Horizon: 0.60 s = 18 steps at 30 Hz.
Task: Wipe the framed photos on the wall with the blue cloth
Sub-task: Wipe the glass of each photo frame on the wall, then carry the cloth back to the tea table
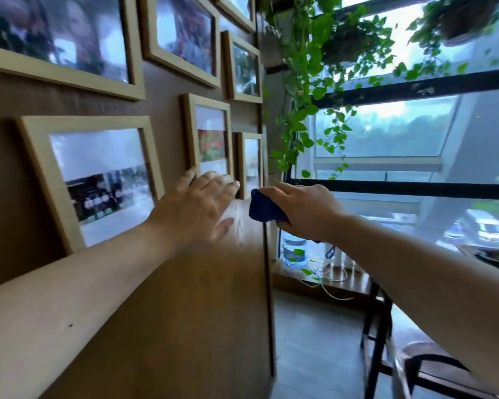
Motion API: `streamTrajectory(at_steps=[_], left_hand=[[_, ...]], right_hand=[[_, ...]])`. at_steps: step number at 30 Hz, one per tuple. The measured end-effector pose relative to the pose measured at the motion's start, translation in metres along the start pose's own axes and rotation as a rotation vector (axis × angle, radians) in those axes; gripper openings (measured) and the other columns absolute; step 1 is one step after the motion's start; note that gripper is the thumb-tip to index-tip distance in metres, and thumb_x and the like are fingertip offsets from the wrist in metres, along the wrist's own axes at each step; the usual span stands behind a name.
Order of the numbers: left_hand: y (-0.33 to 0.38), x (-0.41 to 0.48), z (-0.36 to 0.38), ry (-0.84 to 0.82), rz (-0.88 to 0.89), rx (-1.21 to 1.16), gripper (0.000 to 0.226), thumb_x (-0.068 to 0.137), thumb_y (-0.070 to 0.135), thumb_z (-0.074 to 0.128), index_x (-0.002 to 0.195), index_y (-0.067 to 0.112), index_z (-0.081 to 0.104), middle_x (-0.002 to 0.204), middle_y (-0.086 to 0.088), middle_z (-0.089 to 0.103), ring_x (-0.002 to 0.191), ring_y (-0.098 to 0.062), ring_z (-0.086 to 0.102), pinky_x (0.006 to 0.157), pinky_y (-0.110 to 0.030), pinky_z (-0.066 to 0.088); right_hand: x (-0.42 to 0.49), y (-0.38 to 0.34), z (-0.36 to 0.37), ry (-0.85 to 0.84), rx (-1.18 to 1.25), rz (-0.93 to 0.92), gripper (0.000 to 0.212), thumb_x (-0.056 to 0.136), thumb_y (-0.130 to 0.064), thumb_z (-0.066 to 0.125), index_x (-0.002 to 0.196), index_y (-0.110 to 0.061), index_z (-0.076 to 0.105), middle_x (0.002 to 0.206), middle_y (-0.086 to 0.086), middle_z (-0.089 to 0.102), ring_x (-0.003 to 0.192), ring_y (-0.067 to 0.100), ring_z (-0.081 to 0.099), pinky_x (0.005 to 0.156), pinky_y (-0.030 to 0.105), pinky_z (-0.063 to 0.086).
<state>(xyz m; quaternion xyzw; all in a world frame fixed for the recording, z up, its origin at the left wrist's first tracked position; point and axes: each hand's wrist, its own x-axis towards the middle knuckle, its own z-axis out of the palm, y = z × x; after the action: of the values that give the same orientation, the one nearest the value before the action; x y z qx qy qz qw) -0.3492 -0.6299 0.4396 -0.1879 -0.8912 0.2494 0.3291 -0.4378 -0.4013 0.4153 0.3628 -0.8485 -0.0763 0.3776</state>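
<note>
Two bare forearms reach in from the near edge, their elbows cut off by the picture. The left hand (198, 204) lies flat and spread against the brown wall (185, 312), its fingertips (233, 184) overlapping the bottom edge of a narrow upright frame (206, 133), so that edge is hidden. The right hand (303, 210) is closed around a bunched blue cloth (264, 207); only the left part of the cloth shows, the rest is covered by the fingers. The cloth is held just below a small frame (249, 164) at the wall's right edge, and whether it touches that frame cannot be told. To the left hangs a larger frame (90, 180) with a blurred group photo. Farther up, more frames are cut off at the top, their pictures too smeared to read. On the right, trailing green plants (308, 82) hang before a window (401, 133), and a dark stool (432, 370) is partly hidden by the right arm.
</note>
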Motion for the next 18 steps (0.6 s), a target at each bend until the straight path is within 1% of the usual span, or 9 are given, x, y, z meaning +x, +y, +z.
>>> streamTrajectory(at_steps=[3,6,10,14,18], left_hand=[[0.010,0.010,0.008,0.046,0.057,-0.036,0.065,0.088,0.046,0.052,0.138,0.006,0.042,0.138,-0.019,0.052,0.128,-0.036,0.047,0.110,-0.056,0.032],[0.019,0.015,0.010,0.101,0.109,-0.084,0.065,0.088,0.048,0.048,0.138,0.007,0.042,0.138,-0.018,0.053,0.128,-0.034,0.047,0.110,-0.055,0.032],[0.039,0.019,0.012,0.132,0.175,-0.161,0.066,0.088,0.049,0.046,0.140,0.009,0.040,0.141,-0.016,0.050,0.129,-0.033,0.045,0.111,-0.054,0.031],[0.070,0.015,0.012,0.164,0.271,-0.259,0.065,0.088,0.049,0.047,0.137,0.006,0.043,0.135,-0.017,0.054,0.125,-0.034,0.048,0.108,-0.054,0.035],[0.114,0.011,0.005,0.205,0.383,-0.377,0.064,0.085,0.047,0.054,0.132,0.004,0.049,0.130,-0.018,0.058,0.118,-0.035,0.054,0.106,-0.052,0.038]], right_hand=[[-0.016,0.001,-0.006,-0.050,-0.060,0.036,0.063,0.080,-0.036,0.059,0.137,-0.023,0.035,0.115,0.000,0.059,0.082,0.027,0.063,0.049,0.028,0.035],[-0.038,-0.005,-0.020,-0.072,-0.082,0.100,0.063,0.077,-0.032,0.063,0.135,-0.020,0.041,0.109,0.002,0.060,0.082,0.028,0.063,0.050,0.028,0.034],[-0.071,-0.019,-0.039,-0.180,-0.169,0.221,0.063,0.079,-0.035,0.060,0.137,-0.022,0.039,0.108,0.002,0.059,0.082,0.029,0.063,0.052,0.030,0.035],[-0.109,-0.031,-0.058,-0.295,-0.201,0.336,0.065,0.078,-0.034,0.059,0.138,-0.024,0.036,0.112,0.001,0.057,0.086,0.030,0.062,0.056,0.034,0.043],[-0.169,-0.041,-0.078,-0.360,-0.198,0.442,0.062,0.077,-0.032,0.063,0.134,-0.021,0.042,0.108,0.003,0.059,0.078,0.031,0.063,0.053,0.035,0.044]])
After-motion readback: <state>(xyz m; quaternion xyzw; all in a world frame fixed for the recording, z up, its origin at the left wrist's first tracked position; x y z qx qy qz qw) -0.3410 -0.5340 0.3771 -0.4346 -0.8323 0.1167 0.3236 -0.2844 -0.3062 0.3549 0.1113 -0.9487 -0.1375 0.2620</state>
